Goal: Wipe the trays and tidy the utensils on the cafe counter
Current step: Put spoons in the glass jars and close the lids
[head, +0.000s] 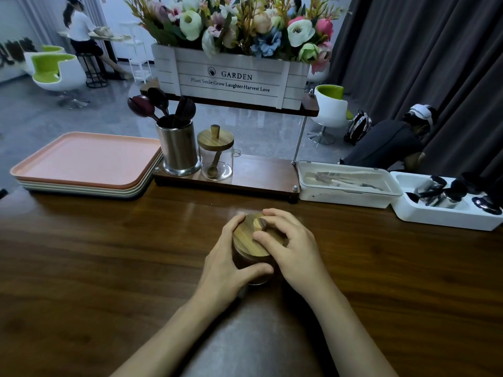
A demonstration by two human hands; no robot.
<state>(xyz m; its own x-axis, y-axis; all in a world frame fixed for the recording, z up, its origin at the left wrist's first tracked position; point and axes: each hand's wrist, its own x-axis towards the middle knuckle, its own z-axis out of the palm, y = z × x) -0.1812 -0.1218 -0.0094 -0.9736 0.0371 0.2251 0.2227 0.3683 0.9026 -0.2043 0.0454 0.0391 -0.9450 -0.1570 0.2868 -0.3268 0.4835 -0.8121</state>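
— Where does the jar (246,261) sit, and who has it?

— Near and dead centre on the counter (109,254), upright, its long axis vertical; both hands are on it. The left hand (226,265) wraps the dark glass wall from the left, thumb across the near face; the right hand (288,246) lies curled over the round wooden lid (245,242), thumb and fingers pinching the small spoon handle (262,221) that pokes up through it.

— So which hand is nearer?

— Neither; the jar stands between them, so I'd judge that any lift goes straight up and then away from the body.

— Away to where?

— Likely the dark wooden shelf board (258,182), which lies directly beyond the hands. A matching clear glass jar (216,165) with a wooden lid stands on it, just right of a brushed steel holder (178,148) full of dark wooden spoons (147,104).

— And the trays?

— Far left, a flat stack of smooth, round-cornered trays (87,159), pink on top, just beside the board's left end. Far right is a white cutlery box (345,197) with a clear lid, then a white caddy (424,213) of shiny steel pieces.

— Beyond that?

— A white slatted flower box (231,77) on the upper shelf.
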